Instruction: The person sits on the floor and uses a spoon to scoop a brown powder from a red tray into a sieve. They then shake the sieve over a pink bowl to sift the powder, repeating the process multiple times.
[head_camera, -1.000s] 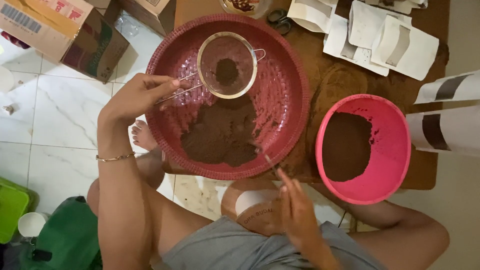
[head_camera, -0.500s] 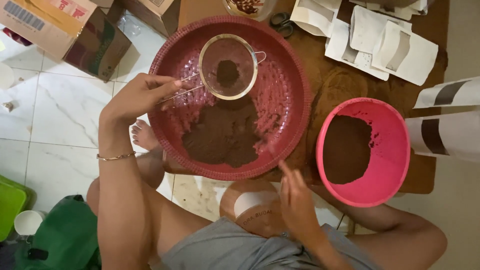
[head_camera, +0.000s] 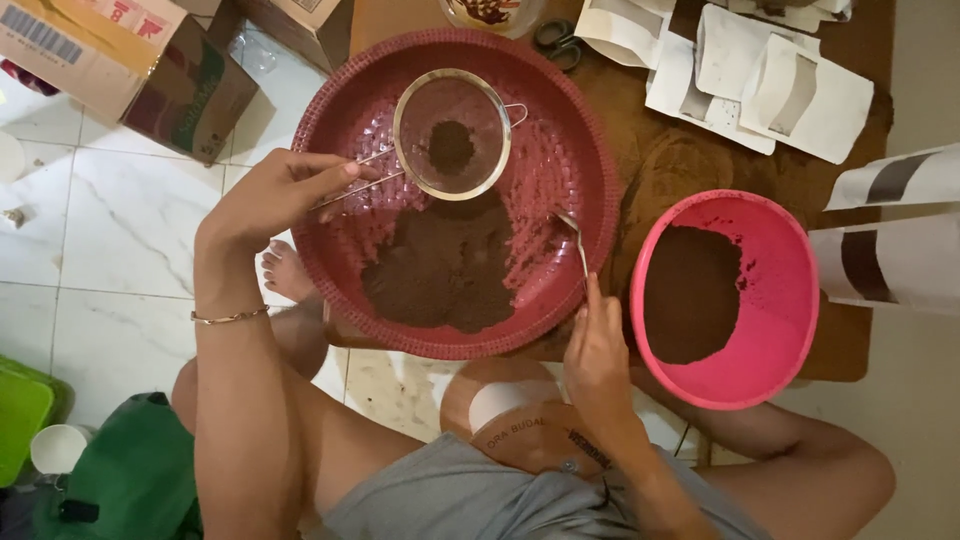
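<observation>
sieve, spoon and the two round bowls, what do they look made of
The small round sieve held by the left hand looks like bare metal: shiny rim, fine wire mesh, thin wire handle. The slim spoon in the right hand glints silver, likely steel. The wide dark red basin seems glossy moulded plastic with a woven-pattern relief. The bright pink bowl looks like smooth plastic, evenly coloured.

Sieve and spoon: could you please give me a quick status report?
Left hand grips sieve handle, holding it over the red basin. Right hand holds spoon above the brown powder. Small clump sits in the sieve. Nothing in the way.
</observation>
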